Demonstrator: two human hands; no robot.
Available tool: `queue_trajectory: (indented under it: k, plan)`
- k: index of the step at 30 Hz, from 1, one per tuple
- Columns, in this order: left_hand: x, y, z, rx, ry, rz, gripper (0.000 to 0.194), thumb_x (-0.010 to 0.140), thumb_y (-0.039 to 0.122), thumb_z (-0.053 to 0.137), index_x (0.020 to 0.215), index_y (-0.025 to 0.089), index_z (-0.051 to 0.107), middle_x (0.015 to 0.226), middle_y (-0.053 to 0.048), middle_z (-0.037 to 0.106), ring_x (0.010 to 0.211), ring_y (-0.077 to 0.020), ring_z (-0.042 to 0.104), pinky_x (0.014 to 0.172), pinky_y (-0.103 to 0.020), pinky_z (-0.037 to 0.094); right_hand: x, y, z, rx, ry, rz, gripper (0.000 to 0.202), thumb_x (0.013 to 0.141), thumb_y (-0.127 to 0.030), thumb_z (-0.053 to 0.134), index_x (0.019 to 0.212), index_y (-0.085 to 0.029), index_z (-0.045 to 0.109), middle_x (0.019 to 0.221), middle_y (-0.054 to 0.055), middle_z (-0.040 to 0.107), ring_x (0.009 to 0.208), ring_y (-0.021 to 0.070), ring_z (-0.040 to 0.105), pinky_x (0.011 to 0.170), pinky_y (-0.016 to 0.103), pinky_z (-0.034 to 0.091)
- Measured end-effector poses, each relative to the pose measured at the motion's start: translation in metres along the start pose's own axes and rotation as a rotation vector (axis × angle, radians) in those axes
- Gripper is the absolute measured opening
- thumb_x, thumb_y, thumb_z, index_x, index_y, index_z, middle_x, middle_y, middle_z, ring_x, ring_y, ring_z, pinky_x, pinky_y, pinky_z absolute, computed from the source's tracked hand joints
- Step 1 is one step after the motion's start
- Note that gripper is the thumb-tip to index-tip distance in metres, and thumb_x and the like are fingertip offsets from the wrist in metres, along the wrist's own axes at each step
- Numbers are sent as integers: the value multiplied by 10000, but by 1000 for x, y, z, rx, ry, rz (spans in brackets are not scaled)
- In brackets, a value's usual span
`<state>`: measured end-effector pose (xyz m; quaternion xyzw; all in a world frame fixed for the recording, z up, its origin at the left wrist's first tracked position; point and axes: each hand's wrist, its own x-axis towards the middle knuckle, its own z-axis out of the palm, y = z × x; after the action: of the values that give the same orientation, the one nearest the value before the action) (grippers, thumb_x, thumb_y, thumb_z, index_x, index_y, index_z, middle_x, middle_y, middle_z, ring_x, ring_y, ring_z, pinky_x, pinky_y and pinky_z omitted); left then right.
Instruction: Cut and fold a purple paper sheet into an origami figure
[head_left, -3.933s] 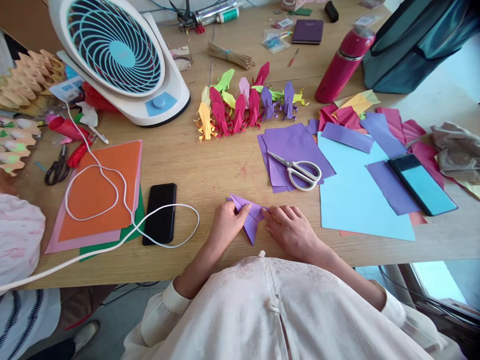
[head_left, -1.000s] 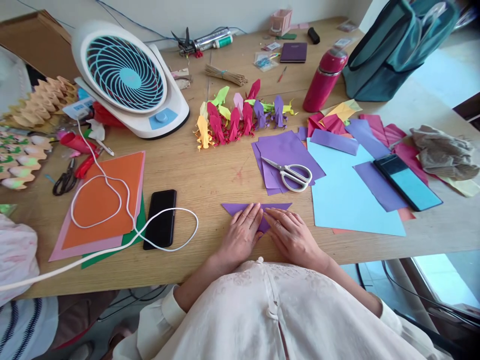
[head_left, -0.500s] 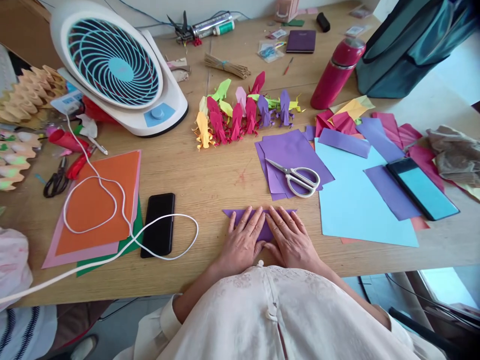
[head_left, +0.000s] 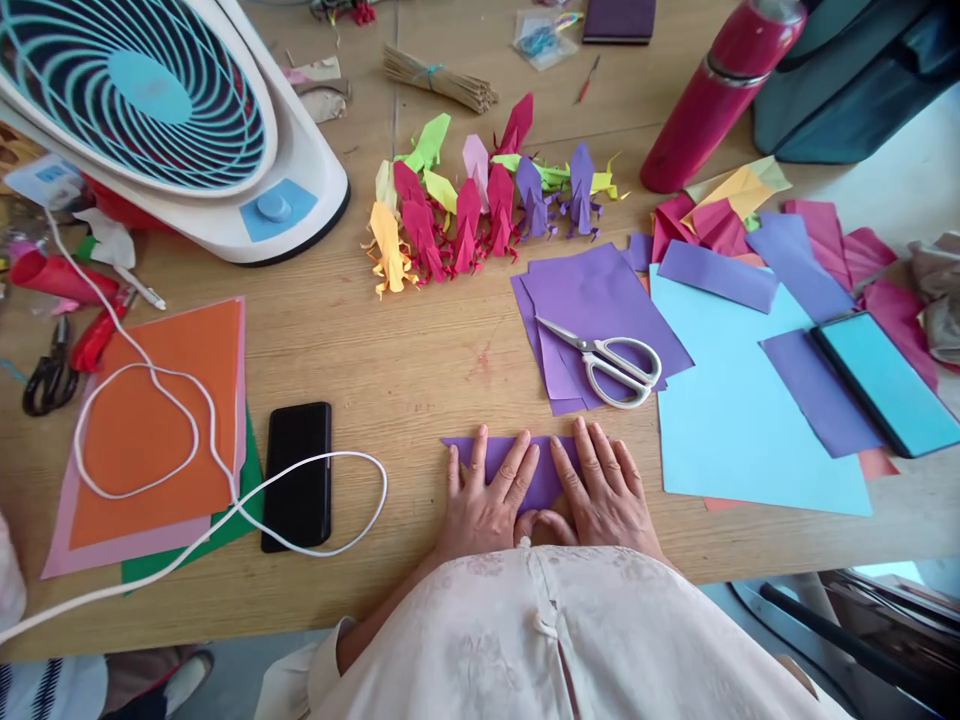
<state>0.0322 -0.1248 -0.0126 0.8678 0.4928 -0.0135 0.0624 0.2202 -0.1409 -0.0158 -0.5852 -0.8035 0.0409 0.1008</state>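
Observation:
A folded piece of purple paper [head_left: 541, 488] lies flat on the wooden table near its front edge, its pointed left end showing. My left hand [head_left: 487, 495] presses on its left part with the fingers spread. Over the right part lies my right hand [head_left: 606, 490], fingers stretched out and apart. The two thumbs almost meet at the paper's near side. Just beyond the hands, white-handled scissors [head_left: 621, 368] rest on a stack of purple sheets [head_left: 592, 280], blades pointing left.
Several folded paper figures [head_left: 466, 225] stand farther back. A fan [head_left: 300, 170], orange paper [head_left: 161, 420] with a white cable and a black phone [head_left: 298, 475] are on the left. Light blue paper [head_left: 750, 400], another phone [head_left: 889, 385] and a red bottle [head_left: 724, 95] are on the right.
My hands have moved apart along the paper, the right one shifting right, so more purple shows between them. The camera view has tilted down and closer.

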Motion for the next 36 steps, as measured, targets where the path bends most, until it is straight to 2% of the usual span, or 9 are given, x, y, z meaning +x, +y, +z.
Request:
queue_trajectory:
  k: [10,17,21,24,29,34,36]
  plan:
    - [2,0,-3,-33,12,-7,666,966,482,438,1578,279,272,1637,-7,278,1517,-435,135,1158,-719,166,0,1,0,-24,-25,2,862,914,-664,480,1557,-125,284,1628,255,205,1501,386,236,1168,556,247]
    - [3,1,-7,-34,3,-35,701,961,538,435,1586,285,242,1667,-14,190,1513,-447,125,1144,-723,191,-1,3,0,-32,14,19,846,977,-526,448,1593,-59,102,1625,255,212,1515,362,206,1178,552,239]
    - [0,1,-9,-45,8,-51,798,930,549,498,1599,241,190,1678,-86,133,1511,-452,132,1146,-707,208,-9,11,-2,-32,34,78,861,985,-491,456,1601,-70,25,1635,238,189,1512,361,217,1181,572,228]
    - [-2,3,-10,-53,19,-90,814,926,548,507,1599,220,190,1676,-111,137,1509,-465,121,1140,-711,211,-16,20,-4,-22,25,60,841,994,-460,452,1604,-87,9,1643,214,183,1516,349,214,1188,568,231]
    - [-3,9,-10,-51,17,-147,771,938,526,502,1592,225,225,1670,-128,160,1494,-498,135,1108,-743,233,-20,24,-13,5,58,25,751,1013,-405,426,1604,-98,79,1641,188,221,1523,330,201,1193,558,244]
    - [-2,13,-9,-56,30,-183,772,941,572,477,1584,207,254,1663,-161,170,1489,-505,140,1100,-754,235,-14,11,-20,18,78,-123,634,1020,-388,427,1573,-128,256,1623,145,294,1523,313,207,1225,597,118]
    - [-2,14,-7,-55,34,-185,775,939,582,474,1585,215,251,1661,-167,173,1488,-508,136,1098,-758,233,-11,6,-18,41,51,-175,602,1023,-412,416,1547,-129,326,1618,139,308,1520,306,219,1228,595,107]
